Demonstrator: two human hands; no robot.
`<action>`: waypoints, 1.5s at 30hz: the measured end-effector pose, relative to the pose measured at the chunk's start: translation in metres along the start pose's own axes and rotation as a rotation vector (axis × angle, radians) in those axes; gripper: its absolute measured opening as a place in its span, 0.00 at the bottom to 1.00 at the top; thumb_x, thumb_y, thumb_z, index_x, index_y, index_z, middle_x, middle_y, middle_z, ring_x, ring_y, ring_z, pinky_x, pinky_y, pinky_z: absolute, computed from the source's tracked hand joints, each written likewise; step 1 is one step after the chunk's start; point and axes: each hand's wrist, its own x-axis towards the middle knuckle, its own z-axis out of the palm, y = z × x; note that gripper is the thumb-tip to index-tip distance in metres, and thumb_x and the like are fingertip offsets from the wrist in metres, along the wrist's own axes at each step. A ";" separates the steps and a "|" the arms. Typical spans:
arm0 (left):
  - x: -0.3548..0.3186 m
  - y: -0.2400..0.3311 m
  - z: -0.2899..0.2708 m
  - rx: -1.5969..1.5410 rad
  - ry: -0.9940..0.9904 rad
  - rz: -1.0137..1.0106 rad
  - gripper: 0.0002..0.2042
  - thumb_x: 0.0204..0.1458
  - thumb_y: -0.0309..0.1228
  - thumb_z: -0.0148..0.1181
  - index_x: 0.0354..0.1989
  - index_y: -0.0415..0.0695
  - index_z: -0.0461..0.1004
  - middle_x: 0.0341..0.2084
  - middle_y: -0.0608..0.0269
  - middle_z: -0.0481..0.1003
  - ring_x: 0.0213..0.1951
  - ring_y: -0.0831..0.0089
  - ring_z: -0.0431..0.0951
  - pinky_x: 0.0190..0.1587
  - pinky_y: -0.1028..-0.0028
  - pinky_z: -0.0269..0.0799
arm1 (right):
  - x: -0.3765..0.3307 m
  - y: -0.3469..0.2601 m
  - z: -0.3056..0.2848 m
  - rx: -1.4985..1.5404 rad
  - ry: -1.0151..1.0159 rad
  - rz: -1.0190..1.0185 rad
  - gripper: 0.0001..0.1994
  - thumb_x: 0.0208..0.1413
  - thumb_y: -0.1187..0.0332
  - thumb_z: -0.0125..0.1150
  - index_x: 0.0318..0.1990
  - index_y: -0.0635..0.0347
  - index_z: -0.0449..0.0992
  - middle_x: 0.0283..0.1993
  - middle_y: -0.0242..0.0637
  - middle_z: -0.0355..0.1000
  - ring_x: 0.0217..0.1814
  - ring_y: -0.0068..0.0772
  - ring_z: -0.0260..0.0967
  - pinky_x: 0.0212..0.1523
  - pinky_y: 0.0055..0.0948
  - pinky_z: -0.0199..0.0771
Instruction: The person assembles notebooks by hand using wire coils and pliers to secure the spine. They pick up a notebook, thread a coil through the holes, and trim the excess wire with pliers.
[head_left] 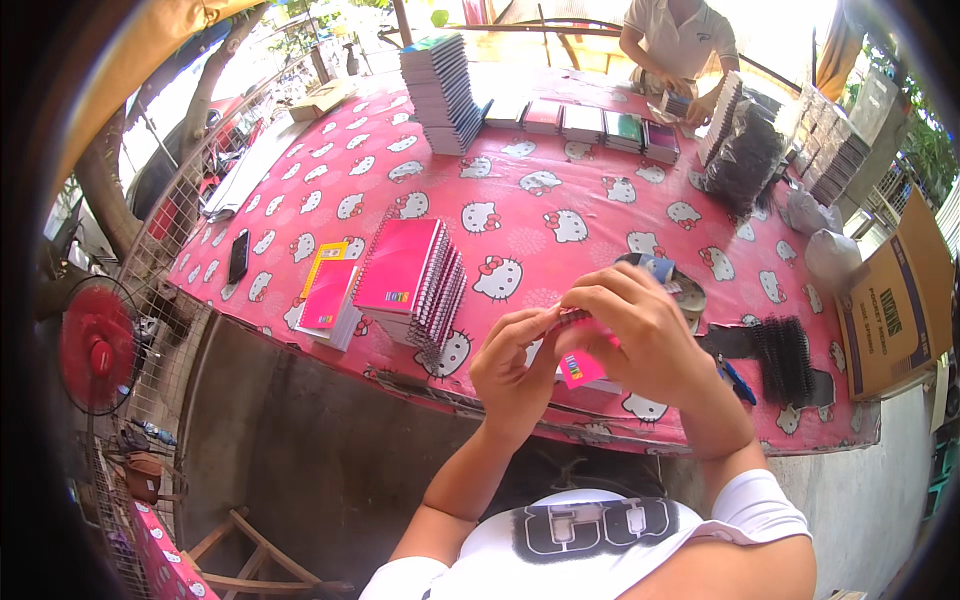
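Close to the table's near edge, a small pink notebook (582, 369) shows between and below my hands. My left hand (512, 372) pinches at a dark spiral edge with thumb and fingertips. My right hand (640, 335) curls over the same edge from the other side, its fingers partly smeared by motion. They hide most of the notebook. Left of them stands a pile of pink spiral notebooks (405, 272), beside a smaller stack of pink notebooks (330, 300) with a yellow one. Black binding coils (783, 360) lie right of my right hand, near a blue-handled tool (737, 381).
A phone (238, 257) lies at the left. Farther back are a tall notebook stack (440, 95) and a row of notebooks (582, 124). Across the table a person (684, 50) handles a small notebook. A cardboard box (897, 300) stands right; a red fan (100, 352) is left.
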 end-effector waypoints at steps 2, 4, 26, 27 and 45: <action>-0.005 0.008 -0.006 -0.041 -0.016 -0.106 0.17 0.50 0.13 0.60 0.49 0.36 0.73 0.41 0.56 0.74 0.44 0.73 0.77 0.44 0.78 0.75 | -0.005 -0.002 0.009 0.162 0.012 0.107 0.06 0.47 0.76 0.63 0.34 0.62 0.74 0.31 0.38 0.71 0.35 0.42 0.69 0.38 0.38 0.68; -0.006 0.032 -0.009 -0.173 -0.086 -0.351 0.16 0.54 0.19 0.60 0.52 0.37 0.71 0.41 0.57 0.74 0.44 0.73 0.76 0.46 0.77 0.74 | -0.008 -0.001 0.008 0.327 0.013 0.208 0.07 0.47 0.78 0.62 0.35 0.62 0.75 0.32 0.36 0.72 0.39 0.40 0.70 0.43 0.37 0.68; 0.019 0.073 -0.068 0.403 -0.587 -0.229 0.10 0.47 0.34 0.69 0.30 0.41 0.76 0.21 0.67 0.72 0.24 0.75 0.66 0.38 0.74 0.55 | 0.002 0.003 0.012 1.131 -0.751 0.688 0.10 0.53 0.67 0.64 0.33 0.67 0.77 0.24 0.27 0.71 0.27 0.14 0.65 0.28 0.18 0.64; 0.018 0.078 -0.062 0.621 -0.558 -0.144 0.10 0.46 0.34 0.69 0.29 0.41 0.76 0.20 0.66 0.72 0.24 0.74 0.67 0.37 0.73 0.54 | 0.000 0.008 0.019 1.083 -0.781 0.680 0.09 0.52 0.68 0.63 0.33 0.67 0.77 0.24 0.27 0.70 0.26 0.14 0.64 0.27 0.19 0.63; 0.062 -0.003 -0.170 0.448 0.534 -0.151 0.32 0.65 0.54 0.35 0.64 0.36 0.56 0.62 0.51 0.61 0.62 0.63 0.61 0.66 0.61 0.51 | 0.137 0.047 0.125 1.088 -0.187 0.229 0.17 0.50 0.70 0.68 0.48 0.59 0.75 0.40 0.40 0.75 0.41 0.31 0.75 0.44 0.32 0.74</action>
